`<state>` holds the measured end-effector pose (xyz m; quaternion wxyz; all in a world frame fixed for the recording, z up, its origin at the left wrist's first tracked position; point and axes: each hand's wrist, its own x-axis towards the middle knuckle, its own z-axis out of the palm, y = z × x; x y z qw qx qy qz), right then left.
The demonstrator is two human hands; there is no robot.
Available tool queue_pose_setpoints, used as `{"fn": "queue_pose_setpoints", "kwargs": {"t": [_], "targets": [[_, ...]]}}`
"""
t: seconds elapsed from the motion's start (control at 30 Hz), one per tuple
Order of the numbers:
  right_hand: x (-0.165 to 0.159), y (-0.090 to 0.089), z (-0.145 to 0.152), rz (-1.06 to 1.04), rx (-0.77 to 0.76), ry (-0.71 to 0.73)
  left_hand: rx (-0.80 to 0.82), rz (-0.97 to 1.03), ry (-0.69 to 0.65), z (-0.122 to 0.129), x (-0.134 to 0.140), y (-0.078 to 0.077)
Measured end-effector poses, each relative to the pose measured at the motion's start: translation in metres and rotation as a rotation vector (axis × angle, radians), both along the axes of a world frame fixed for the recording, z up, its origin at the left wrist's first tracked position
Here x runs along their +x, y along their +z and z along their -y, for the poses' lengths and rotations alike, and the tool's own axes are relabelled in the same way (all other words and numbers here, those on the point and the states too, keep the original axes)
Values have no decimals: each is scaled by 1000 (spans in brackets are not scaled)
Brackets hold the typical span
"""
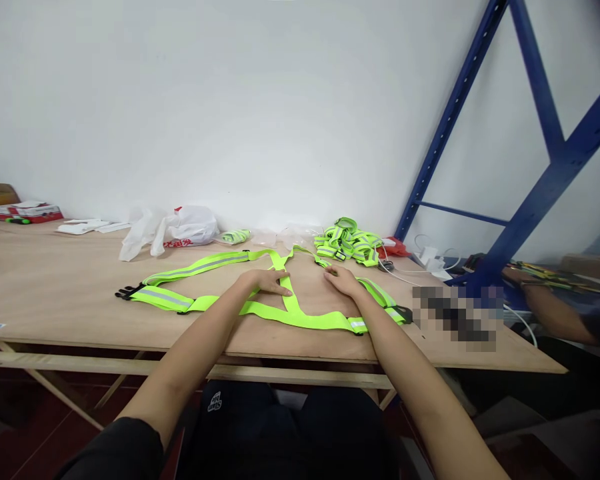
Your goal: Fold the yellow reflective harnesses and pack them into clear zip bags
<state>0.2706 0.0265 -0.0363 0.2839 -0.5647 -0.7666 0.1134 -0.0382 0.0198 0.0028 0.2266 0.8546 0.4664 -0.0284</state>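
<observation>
A fluorescent yellow-green reflective vest (300,318), made of elastic straps with silver stripes, lies spread flat on the wooden table. Its black buckle prongs (127,292) point left; the black buckle end (405,313) is at the right. My left hand (271,283) rests on the middle strap below the crossing, thumb and fingers apart. Over the right shoulder strap, near a small black slider, is my right hand (343,280); its fingers are curled at the strap, partly hiding it.
A tangled pile of similar reflective straps (347,241) lies at the back right. White plastic bags (190,227) and a packed vest (234,236) sit along the wall. Blue rack posts (535,200) stand at the right, where another person's arm (555,310) reaches in. White cables run nearby.
</observation>
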Motion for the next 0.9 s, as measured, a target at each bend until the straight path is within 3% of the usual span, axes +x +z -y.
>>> {"fn": "queue_pose_setpoints", "kwargs": {"t": [0.57,0.9], "targets": [[-1,5,6,10,3,14,45,-50,56,11,15,-3],[-2,8,9,23,-4,7,52,-109,50,23,22,4]]}}
